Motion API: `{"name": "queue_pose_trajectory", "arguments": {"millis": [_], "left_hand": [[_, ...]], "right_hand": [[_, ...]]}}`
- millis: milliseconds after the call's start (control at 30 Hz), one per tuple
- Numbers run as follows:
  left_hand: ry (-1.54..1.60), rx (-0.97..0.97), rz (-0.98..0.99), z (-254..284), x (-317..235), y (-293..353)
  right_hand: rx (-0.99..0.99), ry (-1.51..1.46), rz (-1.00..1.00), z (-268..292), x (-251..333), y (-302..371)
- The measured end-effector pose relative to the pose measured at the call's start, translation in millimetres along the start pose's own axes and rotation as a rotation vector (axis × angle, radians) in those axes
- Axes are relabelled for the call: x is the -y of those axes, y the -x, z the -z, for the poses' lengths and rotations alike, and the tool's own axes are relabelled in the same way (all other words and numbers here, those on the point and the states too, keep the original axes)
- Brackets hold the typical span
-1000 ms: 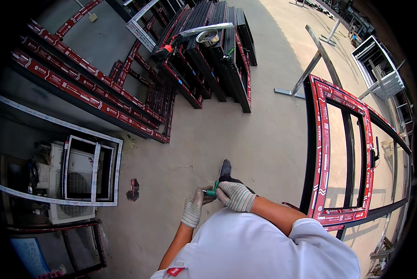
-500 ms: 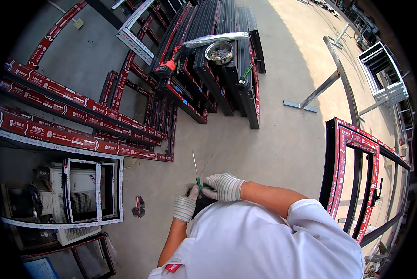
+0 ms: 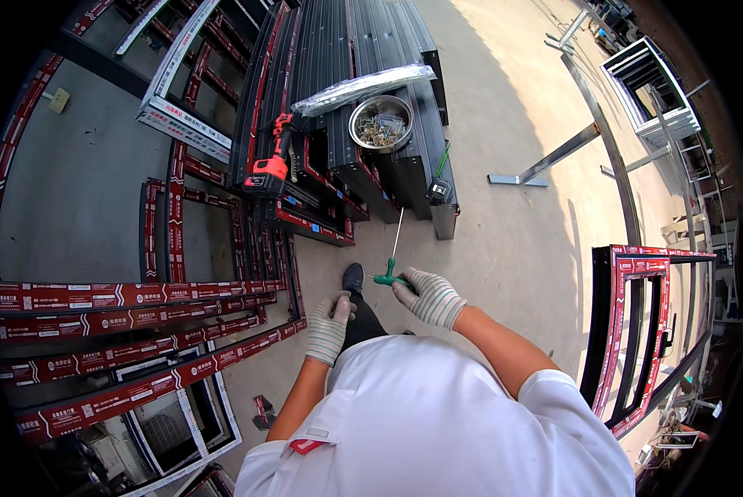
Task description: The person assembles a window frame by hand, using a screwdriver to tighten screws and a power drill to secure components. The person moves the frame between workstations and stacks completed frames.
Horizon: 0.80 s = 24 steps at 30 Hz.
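Note:
My right hand (image 3: 433, 298), in a striped knit glove, is closed around the green handle of a T-handle driver (image 3: 385, 278). The driver's thin metal shaft points up and away, toward the stacked dark profiles (image 3: 321, 66). In front of my body and to the left, my gloved left hand (image 3: 330, 330) has its fingers curled in near the thumb. It stands apart from the driver, and whatever it may hold is hidden.
On the stack rest a metal bowl (image 3: 353, 126) of small fasteners, a red-and-black cordless power tool (image 3: 268, 168), a plastic-wrapped strip (image 3: 363, 89) and a tape measure (image 3: 440, 192). Red-taped frames (image 3: 131, 294) lie at left; another frame (image 3: 628, 331) stands at right. My shoe (image 3: 353, 277) shows below.
My hands have moved apart, and the driver has gone right and forward in my right hand, away from the left. The stack now appears nearer, and my shoe has come into view.

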State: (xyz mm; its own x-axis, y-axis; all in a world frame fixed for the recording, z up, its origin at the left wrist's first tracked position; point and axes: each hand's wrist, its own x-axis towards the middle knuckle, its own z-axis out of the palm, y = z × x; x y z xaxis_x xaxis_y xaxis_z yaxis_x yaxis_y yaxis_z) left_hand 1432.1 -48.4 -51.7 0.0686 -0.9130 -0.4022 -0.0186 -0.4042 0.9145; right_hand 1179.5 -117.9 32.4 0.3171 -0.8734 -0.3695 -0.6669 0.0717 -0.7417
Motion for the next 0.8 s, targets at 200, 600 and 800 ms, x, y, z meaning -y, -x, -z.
{"name": "queue_pose_trajectory", "arguments": {"millis": [200,600,800], "left_hand": [[-0.181,-0.066,-0.105,87.2,-62.4,-139.9],[-0.775,-0.301,-0.482,157.5,-133.0,-321.8],[-0.942,-0.231,-0.382,152.5,-131.6,-362.8]], "right_hand": [[-0.252,-0.158,-0.201,35.7,24.5,-128.3],[-0.296,-0.432,-0.462,79.3,25.7,-288.1],[-0.291,-0.43,-0.531,89.7,14.0,-312.9]]}}
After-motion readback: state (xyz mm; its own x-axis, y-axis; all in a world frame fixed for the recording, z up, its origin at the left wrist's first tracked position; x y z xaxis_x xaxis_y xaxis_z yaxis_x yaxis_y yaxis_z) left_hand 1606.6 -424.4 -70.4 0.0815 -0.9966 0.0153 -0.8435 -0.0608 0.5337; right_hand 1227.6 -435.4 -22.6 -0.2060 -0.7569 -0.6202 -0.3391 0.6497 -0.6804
